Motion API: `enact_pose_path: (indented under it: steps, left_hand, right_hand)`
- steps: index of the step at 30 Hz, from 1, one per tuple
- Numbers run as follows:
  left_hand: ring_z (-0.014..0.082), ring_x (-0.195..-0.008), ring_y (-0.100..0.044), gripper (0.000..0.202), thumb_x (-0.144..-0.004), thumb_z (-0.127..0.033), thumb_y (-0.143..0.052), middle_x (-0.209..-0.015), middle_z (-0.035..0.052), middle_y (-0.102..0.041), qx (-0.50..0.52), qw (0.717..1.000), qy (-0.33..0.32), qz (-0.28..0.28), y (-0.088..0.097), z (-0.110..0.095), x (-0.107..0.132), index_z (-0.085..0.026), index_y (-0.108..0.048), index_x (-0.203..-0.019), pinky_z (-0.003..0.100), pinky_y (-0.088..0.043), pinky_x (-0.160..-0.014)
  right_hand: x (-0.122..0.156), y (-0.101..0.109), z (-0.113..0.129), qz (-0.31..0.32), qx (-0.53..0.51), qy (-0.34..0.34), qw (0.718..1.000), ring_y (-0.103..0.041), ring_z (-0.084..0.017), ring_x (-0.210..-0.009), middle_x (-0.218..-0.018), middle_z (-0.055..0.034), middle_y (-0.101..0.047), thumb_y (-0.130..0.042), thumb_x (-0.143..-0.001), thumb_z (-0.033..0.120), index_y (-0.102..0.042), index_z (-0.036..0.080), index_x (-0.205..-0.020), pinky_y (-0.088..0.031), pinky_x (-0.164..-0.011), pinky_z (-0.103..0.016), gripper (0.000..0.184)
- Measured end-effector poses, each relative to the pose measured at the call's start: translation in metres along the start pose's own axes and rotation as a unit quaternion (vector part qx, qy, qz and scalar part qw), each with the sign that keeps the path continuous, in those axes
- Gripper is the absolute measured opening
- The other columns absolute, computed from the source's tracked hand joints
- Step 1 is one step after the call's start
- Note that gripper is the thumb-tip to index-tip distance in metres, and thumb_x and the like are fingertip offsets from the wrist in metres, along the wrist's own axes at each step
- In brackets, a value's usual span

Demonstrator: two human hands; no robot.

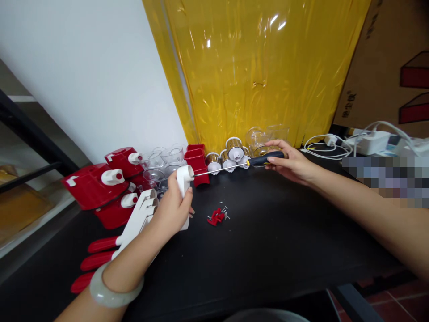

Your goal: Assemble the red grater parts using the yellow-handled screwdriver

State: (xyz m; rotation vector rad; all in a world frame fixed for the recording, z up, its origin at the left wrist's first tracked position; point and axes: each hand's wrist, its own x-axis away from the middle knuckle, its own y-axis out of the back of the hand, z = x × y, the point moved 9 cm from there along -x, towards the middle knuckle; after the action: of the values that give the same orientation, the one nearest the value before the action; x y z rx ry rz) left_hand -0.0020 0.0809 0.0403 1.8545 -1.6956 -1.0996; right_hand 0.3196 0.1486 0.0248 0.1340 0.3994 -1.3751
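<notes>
My left hand (174, 203) is closed around a white plastic crank arm (184, 180), held upright above the black table. In my right hand (291, 164) is a screwdriver (266, 159) with a dark handle, lying almost level. Its long shaft reaches left, and the tip meets the round end of the crank arm; whether it sits on a screw is too small to tell. Below and between my hands lie small red plastic pieces (217, 216) with several loose screws (225, 209). Beside my left wrist are several white crank handles (136, 223) with red grips.
Red grater housings (97, 185) stand at the left, next to clear plastic cups (164, 156). Red rectangular tubes (195, 157) and metal grater drums (234, 150) line the back. White cables (326, 147) and a cardboard box (378, 76) are at the right. The black table (268, 250) runs beneath.
</notes>
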Motion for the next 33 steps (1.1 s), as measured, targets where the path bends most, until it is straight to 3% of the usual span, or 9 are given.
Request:
enact_pose_path:
  steps: [7,11,16,21,26,33]
  left_hand:
    - [0.0241,-0.049,-0.067,0.070,-0.096,-0.035,-0.048,-0.056,-0.0036,-0.063,0.006,1.000,0.000,0.006,-0.0018,0.0010,0.0003,-0.010,-0.017,-0.152,0.033,-0.052,-0.054]
    - [0.0244,-0.051,-0.068,0.069,-0.097,-0.035,-0.047,-0.058,-0.0032,-0.064,0.001,1.000,0.004,0.014,-0.0031,0.0021,0.0003,-0.010,-0.016,-0.153,0.033,-0.053,-0.054]
    - [0.0238,-0.050,-0.068,0.068,-0.096,-0.035,-0.048,-0.057,-0.0031,-0.063,0.001,1.000,0.004,0.007,-0.0016,0.0014,-0.0001,-0.010,-0.017,-0.152,0.034,-0.053,-0.055]
    - [0.0231,-0.049,-0.067,0.068,-0.095,-0.034,-0.049,-0.056,-0.0034,-0.063,0.002,1.000,0.006,0.003,-0.0011,0.0024,-0.0004,-0.011,-0.019,-0.151,0.033,-0.052,-0.053]
    - [0.0229,-0.050,-0.067,0.065,-0.096,-0.034,-0.049,-0.056,-0.0038,-0.063,-0.003,1.000,0.004,-0.002,0.0008,0.0032,-0.0013,-0.012,-0.020,-0.150,0.032,-0.052,-0.054]
    - [0.0228,-0.051,-0.068,0.064,-0.097,-0.036,-0.046,-0.057,-0.0043,-0.063,-0.002,1.000,0.000,-0.007,0.0023,0.0026,-0.0011,-0.014,-0.019,-0.151,0.033,-0.052,-0.054]
  right_hand:
    - [-0.0001,-0.0001,0.0008,0.001,-0.021,0.001,1.000,-0.060,-0.014,-0.075,-0.088,0.0031,-0.060,-0.089,-0.064,0.027,-0.061,0.031,-0.108,-0.056,-0.071,-0.031,0.052]
    - [-0.0029,0.0023,0.0002,-0.023,-0.008,0.012,1.000,-0.063,-0.017,-0.079,-0.090,0.0003,-0.061,-0.084,-0.073,0.048,-0.062,0.028,-0.098,-0.059,-0.071,-0.035,0.038]
    - [-0.0055,0.0043,-0.0045,-0.027,0.061,0.007,0.998,-0.066,-0.019,-0.067,-0.078,0.0008,-0.062,-0.068,-0.080,0.071,-0.061,0.030,-0.096,-0.060,-0.069,-0.043,0.045]
    - [-0.0044,0.0023,-0.0044,-0.005,0.117,0.011,0.993,-0.062,-0.017,-0.057,-0.069,0.0030,-0.062,-0.076,-0.076,0.066,-0.056,0.029,-0.097,-0.054,-0.059,-0.035,0.048]
    - [-0.0039,0.0051,-0.0031,-0.011,0.142,0.025,0.990,-0.065,-0.019,-0.065,-0.075,0.0023,-0.064,-0.075,-0.080,0.059,-0.054,0.030,-0.107,-0.058,-0.070,-0.040,0.045]
    - [-0.0027,0.0055,-0.0044,-0.019,0.073,0.014,0.997,-0.066,-0.016,-0.069,-0.090,0.0019,-0.063,-0.086,-0.070,0.049,-0.055,0.030,-0.110,-0.061,-0.072,-0.038,0.054]
